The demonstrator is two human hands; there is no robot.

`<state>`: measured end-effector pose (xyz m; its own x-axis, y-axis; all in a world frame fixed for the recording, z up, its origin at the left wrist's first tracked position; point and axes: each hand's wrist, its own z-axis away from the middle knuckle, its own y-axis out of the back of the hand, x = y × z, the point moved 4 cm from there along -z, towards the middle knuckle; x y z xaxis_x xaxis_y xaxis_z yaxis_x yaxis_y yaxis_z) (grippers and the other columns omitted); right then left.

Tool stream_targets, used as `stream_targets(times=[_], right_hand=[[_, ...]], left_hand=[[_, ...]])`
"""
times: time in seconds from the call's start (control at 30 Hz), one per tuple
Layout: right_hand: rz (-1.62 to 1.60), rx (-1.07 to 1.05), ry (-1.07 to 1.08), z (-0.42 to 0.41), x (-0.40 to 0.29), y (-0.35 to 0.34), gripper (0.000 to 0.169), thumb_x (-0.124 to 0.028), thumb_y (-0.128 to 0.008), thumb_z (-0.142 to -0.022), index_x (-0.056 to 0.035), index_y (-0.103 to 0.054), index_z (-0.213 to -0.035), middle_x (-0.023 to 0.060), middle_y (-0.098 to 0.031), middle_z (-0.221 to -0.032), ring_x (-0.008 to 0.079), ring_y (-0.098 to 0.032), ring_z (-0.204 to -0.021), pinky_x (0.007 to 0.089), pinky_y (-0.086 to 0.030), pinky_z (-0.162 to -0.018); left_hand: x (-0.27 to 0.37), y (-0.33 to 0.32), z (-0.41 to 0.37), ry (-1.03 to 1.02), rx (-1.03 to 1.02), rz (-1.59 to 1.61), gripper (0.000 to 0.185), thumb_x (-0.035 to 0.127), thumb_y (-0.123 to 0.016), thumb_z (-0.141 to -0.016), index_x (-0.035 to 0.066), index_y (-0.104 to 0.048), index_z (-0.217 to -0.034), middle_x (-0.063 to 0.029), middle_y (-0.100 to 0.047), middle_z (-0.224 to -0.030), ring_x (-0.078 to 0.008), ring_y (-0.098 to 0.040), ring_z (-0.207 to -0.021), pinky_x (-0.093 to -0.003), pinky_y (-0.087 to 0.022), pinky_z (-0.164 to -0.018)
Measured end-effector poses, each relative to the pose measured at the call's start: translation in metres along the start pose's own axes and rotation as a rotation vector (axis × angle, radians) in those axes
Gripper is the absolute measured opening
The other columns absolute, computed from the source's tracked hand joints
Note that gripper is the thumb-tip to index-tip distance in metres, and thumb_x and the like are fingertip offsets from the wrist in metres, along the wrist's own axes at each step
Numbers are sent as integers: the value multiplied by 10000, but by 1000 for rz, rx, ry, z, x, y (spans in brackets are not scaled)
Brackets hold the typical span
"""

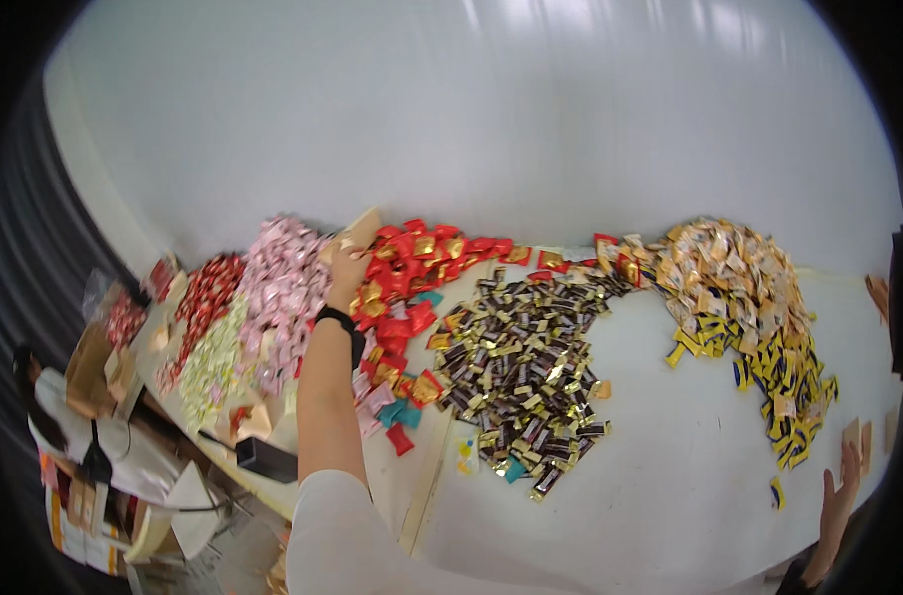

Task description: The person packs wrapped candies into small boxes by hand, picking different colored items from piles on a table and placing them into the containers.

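Note:
My left hand [345, 269], with a black band at the wrist, reaches over the table to the back wall. It grips a beige piece, apparently a small paper box or pouch [364, 229]. Pink wrapped sweets [284, 279] are heaped to its left, and red and gold wrapped sweets [414, 256] to its right. My right hand is out of view. Before me spreads a pile of dark brown and gold wrapped bars [522, 349]. Farther right lie peach wrapped sweets [726, 271] and yellow and blue packets [793, 394].
Pale green [210, 372] and dark red sweets [210, 290] lie at the left. A black box-like object [266, 457] stands at the table edge. Another person's dark-cuffed hand [838, 494] is at the right, near beige pieces [865, 446]. A person in white [143, 461] is at far left.

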<state>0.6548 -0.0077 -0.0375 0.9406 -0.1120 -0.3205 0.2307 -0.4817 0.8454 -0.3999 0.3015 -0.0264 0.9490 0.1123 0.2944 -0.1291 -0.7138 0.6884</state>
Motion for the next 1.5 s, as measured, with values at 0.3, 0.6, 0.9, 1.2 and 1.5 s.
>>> stream_targets(times=[0.3, 0.6, 0.9, 1.2, 1.5], right_hand=[[-23, -42, -74, 14, -69, 30, 611, 78, -703, -800, -54, -548, -1377, 145, -592, -1358, 296, -611, -1097, 361, -498, -960], [-213, -209, 126, -19, -177, 23, 508, -34, -741, -834, 0, -587, -1317, 206, -636, -1279, 364, -600, -1187, 392, -476, -1015], [-1023, -727, -29, -41, -224, -54, 517, -318, -582, -1030, -55, -458, -1457, 157, -578, -1337, 230, -634, -1120, 361, -549, -921], [-1121, -1108, -349, -11, -217, -121, 813, -504, -580, -992, -105, -180, -1578, 201, -462, -1425, 285, -556, -1211, 427, -536, -932], [-773, -1098, -127, -1, -221, -124, 535, -446, -650, -960, -120, -575, -1378, 105, -627, -1178, 198, -609, -1006, 351, -513, -834]], left_hand=[[-59, -31, -23, 189, -171, 329, 543, 184, -734, -881, -45, -538, -1333, -173, -622, -1264, -262, -607, -1141, -377, -492, -981], [123, 76, 35, -32, -177, 851, 493, 24, -550, -992, -19, -426, -1467, -157, -470, -1498, -252, -440, -1406, -351, -360, -1145], [388, 164, 240, -420, -766, 1043, 575, 7, -616, -922, 5, -443, -1471, -128, -453, -1476, -242, -395, -1401, -367, -280, -1181], [463, 131, 372, -515, -1400, 1134, 591, 29, -614, -935, 36, -440, -1499, -115, -408, -1470, -247, -376, -1395, -398, -329, -1146], [461, 144, 376, -422, -1383, 727, 367, 144, -785, -850, 34, -619, -1158, -98, -541, -1327, -239, -639, -988, -373, -542, -805]])
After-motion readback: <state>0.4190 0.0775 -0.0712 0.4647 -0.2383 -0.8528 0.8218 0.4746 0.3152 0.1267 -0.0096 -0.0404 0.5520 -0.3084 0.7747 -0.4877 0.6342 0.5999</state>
